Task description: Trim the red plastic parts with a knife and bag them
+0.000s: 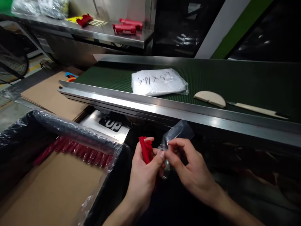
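My left hand (pixel 147 168) is wrapped round a red plastic part (pixel 145 150), which stands up between thumb and fingers. A clear plastic bag (pixel 180 131) stretches up and to the right from between my two hands. Its near edge is pinched by my left thumb, and the thumb and forefinger of my right hand (pixel 190 163) grip it close by. The lower end of the red part is hidden behind my left hand. Both hands are in front of the conveyor's metal edge, to the right of the lined bin.
A bin (pixel 122 153) lined with clear plastic holds cardboard and a row of bagged red parts (pixel 82 152). On the green conveyor (pixel 113 75) lie a pack of bags (pixel 158 82), a pale half-round piece (pixel 210 98) and a thin-handled tool (pixel 257 109). More red parts (pixel 125 29) rest on the steel table behind.
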### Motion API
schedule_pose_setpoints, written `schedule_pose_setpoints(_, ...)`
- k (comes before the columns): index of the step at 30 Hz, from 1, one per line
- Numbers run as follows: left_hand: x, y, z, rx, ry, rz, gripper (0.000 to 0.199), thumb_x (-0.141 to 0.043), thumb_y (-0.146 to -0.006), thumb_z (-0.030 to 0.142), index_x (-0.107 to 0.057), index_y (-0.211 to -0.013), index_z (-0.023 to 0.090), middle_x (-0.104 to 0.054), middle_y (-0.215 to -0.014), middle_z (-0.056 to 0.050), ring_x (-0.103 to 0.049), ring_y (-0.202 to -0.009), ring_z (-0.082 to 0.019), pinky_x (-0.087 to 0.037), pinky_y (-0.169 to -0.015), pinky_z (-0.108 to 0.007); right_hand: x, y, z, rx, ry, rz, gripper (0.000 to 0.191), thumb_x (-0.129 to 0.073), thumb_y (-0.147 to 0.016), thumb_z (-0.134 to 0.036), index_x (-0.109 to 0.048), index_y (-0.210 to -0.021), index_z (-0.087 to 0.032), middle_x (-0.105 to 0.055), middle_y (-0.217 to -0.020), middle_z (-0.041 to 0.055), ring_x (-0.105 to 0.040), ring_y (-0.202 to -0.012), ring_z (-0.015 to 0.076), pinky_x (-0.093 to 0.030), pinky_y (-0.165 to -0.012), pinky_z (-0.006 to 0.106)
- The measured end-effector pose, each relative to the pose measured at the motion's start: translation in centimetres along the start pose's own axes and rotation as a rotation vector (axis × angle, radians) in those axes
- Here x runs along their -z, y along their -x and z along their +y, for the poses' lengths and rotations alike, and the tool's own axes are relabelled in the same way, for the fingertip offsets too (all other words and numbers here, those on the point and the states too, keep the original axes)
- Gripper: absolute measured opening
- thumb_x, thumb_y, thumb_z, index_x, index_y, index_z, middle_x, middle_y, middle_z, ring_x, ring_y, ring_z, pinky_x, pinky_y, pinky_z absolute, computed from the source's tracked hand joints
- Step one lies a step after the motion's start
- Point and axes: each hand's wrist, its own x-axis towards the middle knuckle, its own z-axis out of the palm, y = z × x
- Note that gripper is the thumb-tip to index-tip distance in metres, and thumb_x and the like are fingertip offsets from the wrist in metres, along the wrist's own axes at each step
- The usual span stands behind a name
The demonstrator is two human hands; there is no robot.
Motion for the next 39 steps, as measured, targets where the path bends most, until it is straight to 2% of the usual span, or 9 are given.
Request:
schedule_pose_setpoints(4,1.2,-0.2,-0.6,-0.01,-0.243,-0.092,0.046,-0.066,-0.088,0.039,-0.041,-0.122,0.023,-0.055,-0.079,0.003,-0.047,-0.051,-0.008,-0.039,-0.047,-0.02,1.0,0.9,0.6,-0.098,-0.063,-0.266,0.007,-0.059,-0.093,-0.029,-0.059,-0.089,-0.023,-0.064,-0.08,-0.0057,-0.06,-0.072,0.0071,-0.047,-0.067,0.017)
schedule_pose_setpoints(10,2.6,-0.5,-2.2,-0.262,-0.653,-0.089,0.037,-0.064,-0.087,0.023,-0.048,-0.12,0.029,-0.058,-0.087,0.002,-0.056,-0.07,-0.012,-0.046,-0.069,-0.026,1.0,2.1,2.1,0.035,0.138,0.091,0.009,-0.055,-0.095,-0.023,-0.057,-0.086,-0.021,-0.06,-0.08,-0.0027,-0.057,-0.071,0.0086,-0.045,-0.066,0.019)
schedule_pose_setpoints(14,2.3,-0.9,-2.5,-0.409,-0.858,-0.114,0.056,-0.059,-0.081,0.009,-0.045,-0.128,0.033,-0.063,-0.104,0.001,-0.062,-0.087,-0.017,-0.046,-0.081,-0.029,1.0,2.2,1.9,0.114,0.12,0.211,0.016,-0.054,-0.094,-0.023,-0.053,-0.11,-0.021,-0.056,-0.104,0.0046,-0.057,-0.091,0.0137,-0.048,-0.078,0.026)
schedule_pose_setpoints(16,2.2,-0.9,-2.6,-0.441,-0.919,-0.142,0.06,-0.058,-0.08,0.008,-0.042,-0.133,0.031,-0.064,-0.104,-0.002,-0.063,-0.09,-0.019,-0.047,-0.081,-0.031,1.5,2.0,1.3,0.149,0.136,0.104,0.025,-0.056,-0.093,-0.025,-0.052,-0.118,-0.022,-0.057,-0.106,0.0051,-0.057,-0.094,0.015,-0.049,-0.079,0.028)
schedule_pose_setpoints(20,2.6,-0.8,-3.3,-0.494,-0.989,-0.206,0.063,-0.055,-0.079,0.008,-0.043,-0.136,0.031,-0.064,-0.103,-0.003,-0.062,-0.089,-0.021,-0.047,-0.081,-0.032,2.5,2.2,0.0,0.23,0.143,-0.143,0.011,-0.055,-0.094,-0.019,-0.059,-0.103,-0.023,-0.066,-0.092,-0.0005,-0.062,-0.083,0.0121,-0.051,-0.074,0.024)
schedule_pose_setpoints(23,3.1,-1.1,-3.8,-0.491,-0.975,-0.152,0.062,-0.056,-0.078,0.008,-0.043,-0.135,0.029,-0.062,-0.103,-0.002,-0.06,-0.088,-0.019,-0.044,-0.082,-0.031,3.5,3.7,-0.1,0.205,0.15,0.099,0.013,-0.058,-0.091,-0.017,-0.061,-0.1,-0.026,-0.067,-0.09,-0.0021,-0.063,-0.076,0.0116,-0.051,-0.068,0.023)
schedule_pose_setpoints(27,3.4,-2.2,-3.7,-0.364,-0.869,-0.064,0.008,-0.055,-0.088,0.02,-0.059,-0.095,0.019,-0.059,-0.078,0.001,-0.056,-0.069,-0.014,-0.042,-0.065,-0.024,5.5,6.3,0.7,0.197,0.321,0.342,0.017,-0.063,-0.087,-0.019,-0.064,-0.103,-0.025,-0.068,-0.09,0.0007,-0.065,-0.076,0.015,-0.053,-0.068,0.026)
schedule_pose_setpoints(33,3.1,-2.5,-3.5,-0.239,-0.729,-0.04,0.012,-0.058,-0.09,0.027,-0.064,-0.087,0.017,-0.063,-0.08,-0.001,-0.057,-0.072,-0.015,-0.043,-0.065,-0.023,6.0,7.5,2.1,0.547,0.577,0.092,0.033,-0.062,-0.083,-0.004,-0.061,-0.114,-0.015,-0.068,-0.099,0.007,-0.066,-0.09,0.0184,-0.055,-0.084,0.029)
schedule_pose_setpoints(39,3.0,-2.2,-3.9,-0.246,-0.658,-0.066,0.018,-0.055,-0.094,0.033,-0.063,-0.092,0.017,-0.061,-0.082,-0.002,-0.054,-0.072,-0.016,-0.043,-0.065,-0.025,5.1,6.8,3.2,0.602,0.612,-0.092,0.031,-0.051,-0.087,-0.001,-0.061,-0.115,-0.01,-0.067,-0.107,0.0146,-0.063,-0.103,0.0247,-0.054,-0.084,0.039)
